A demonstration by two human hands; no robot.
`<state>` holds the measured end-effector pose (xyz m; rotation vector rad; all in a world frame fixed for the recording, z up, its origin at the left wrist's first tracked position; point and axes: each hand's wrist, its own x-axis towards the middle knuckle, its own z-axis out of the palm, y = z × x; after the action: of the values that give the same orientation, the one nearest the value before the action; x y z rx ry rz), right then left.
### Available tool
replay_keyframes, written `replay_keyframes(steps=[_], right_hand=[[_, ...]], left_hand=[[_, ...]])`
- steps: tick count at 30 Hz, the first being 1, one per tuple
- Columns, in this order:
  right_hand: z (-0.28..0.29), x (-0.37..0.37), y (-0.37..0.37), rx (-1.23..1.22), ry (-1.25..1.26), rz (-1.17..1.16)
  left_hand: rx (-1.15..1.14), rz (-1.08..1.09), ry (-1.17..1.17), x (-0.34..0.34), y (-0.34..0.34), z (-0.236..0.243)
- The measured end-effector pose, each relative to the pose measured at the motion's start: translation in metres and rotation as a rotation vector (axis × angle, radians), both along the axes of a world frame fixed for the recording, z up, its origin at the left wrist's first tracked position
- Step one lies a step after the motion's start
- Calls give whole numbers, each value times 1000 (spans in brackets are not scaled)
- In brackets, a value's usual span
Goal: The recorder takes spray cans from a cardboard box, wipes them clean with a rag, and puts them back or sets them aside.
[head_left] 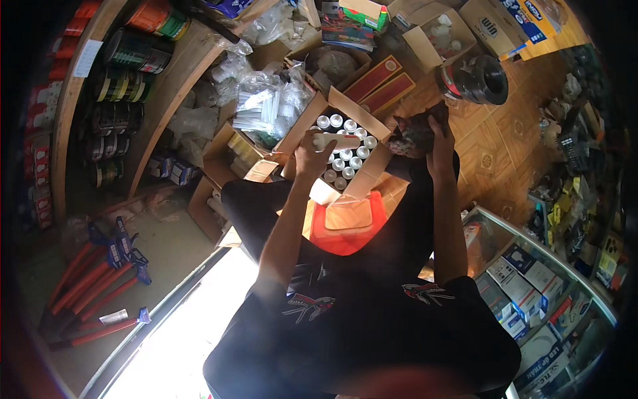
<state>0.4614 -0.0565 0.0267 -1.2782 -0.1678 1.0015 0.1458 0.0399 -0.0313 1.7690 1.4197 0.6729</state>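
Note:
My left hand (312, 152) is closed on a pale cylindrical tube (346, 141) lying sideways over an open cardboard box (377, 163) packed with several upright tubes with silvery round tops (337, 121). To the right of the box, my right hand (440, 136) grips a dark, crumpled item (412, 133), probably cloth, that I cannot make out clearly. Between my legs, below the box, is a red plastic stool (343, 241).
Left are shelves of reels (121, 90) and red-handled tools (93, 286). Clear plastic packets (266, 103) fill boxes beside the tube box. A black coil (473, 80) lies on the tiled floor (492, 153). A glass display case (545, 312) stands lower right, cluttered goods (571, 199) at far right.

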Motion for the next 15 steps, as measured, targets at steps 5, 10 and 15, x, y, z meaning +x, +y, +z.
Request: replay_keyframes(steps=[5, 10, 15], right_hand=[[2, -4, 0, 36, 190, 20], [2, -1, 2, 25, 231, 60], [8, -3, 3, 49, 268, 43]], left_hand=[[-27, -57, 101, 17, -8, -37], [-63, -25, 30, 40, -6, -43], [-46, -95, 45, 54, 4, -41]])
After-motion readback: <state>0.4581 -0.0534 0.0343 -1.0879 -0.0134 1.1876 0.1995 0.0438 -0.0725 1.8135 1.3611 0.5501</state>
